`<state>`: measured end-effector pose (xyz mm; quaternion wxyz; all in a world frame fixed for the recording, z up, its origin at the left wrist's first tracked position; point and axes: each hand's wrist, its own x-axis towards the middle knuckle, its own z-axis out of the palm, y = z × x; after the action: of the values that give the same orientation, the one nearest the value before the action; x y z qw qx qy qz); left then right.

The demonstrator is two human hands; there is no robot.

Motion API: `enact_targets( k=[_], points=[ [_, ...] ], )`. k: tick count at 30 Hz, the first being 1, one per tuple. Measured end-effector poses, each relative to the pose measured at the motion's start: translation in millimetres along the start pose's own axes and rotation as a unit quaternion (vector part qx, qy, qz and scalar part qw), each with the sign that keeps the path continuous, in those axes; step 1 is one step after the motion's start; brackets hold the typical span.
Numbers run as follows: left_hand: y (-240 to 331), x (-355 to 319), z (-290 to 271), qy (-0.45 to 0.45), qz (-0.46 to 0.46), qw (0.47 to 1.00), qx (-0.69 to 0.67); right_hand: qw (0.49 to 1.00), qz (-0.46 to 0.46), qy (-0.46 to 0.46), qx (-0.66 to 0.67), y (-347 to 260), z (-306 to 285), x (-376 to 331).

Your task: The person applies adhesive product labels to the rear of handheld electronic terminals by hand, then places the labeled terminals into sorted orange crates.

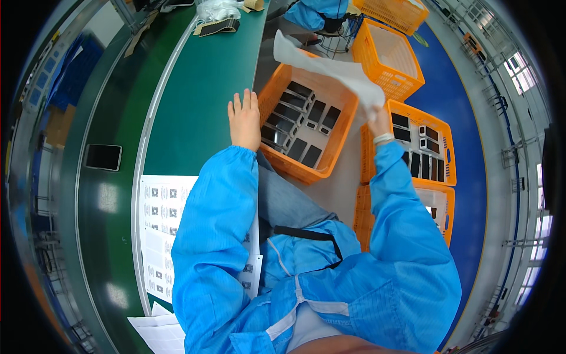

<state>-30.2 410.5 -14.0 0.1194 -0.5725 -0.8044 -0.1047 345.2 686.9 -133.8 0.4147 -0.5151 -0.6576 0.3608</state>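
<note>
My left hand (pixel 244 121) lies flat with fingers apart on the edge of the green table (pixel 200 88), beside an orange crate (pixel 277 79) that holds several dark flat devices. My right hand (pixel 377 121) is raised over the crates and grips a long white foam sheet (pixel 330 68), which trails up and to the left above the crate. Both arms wear blue sleeves.
More orange crates stand to the right: one (pixel 433 121) with dark devices, an empty one (pixel 392 59) behind, another (pixel 439 203) nearer. White label sheets (pixel 162 212) lie on the table near me. A dark phone (pixel 103 157) rests at left. The floor is blue.
</note>
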Motion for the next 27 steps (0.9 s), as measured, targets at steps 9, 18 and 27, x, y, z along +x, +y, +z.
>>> enact_targets(
  k=[9,18,27],
  points=[
    [1,2,-2,0.006,-0.003,1.000,-0.007,0.868,0.452,-0.043,0.200,47,115,-166],
    [3,2,1,0.008,-0.008,1.000,-0.028,0.737,0.642,-0.099,0.188,179,191,-121],
    [7,6,-10,-0.014,-0.006,1.000,-0.026,0.697,0.638,0.002,0.328,310,222,-154]
  ],
)
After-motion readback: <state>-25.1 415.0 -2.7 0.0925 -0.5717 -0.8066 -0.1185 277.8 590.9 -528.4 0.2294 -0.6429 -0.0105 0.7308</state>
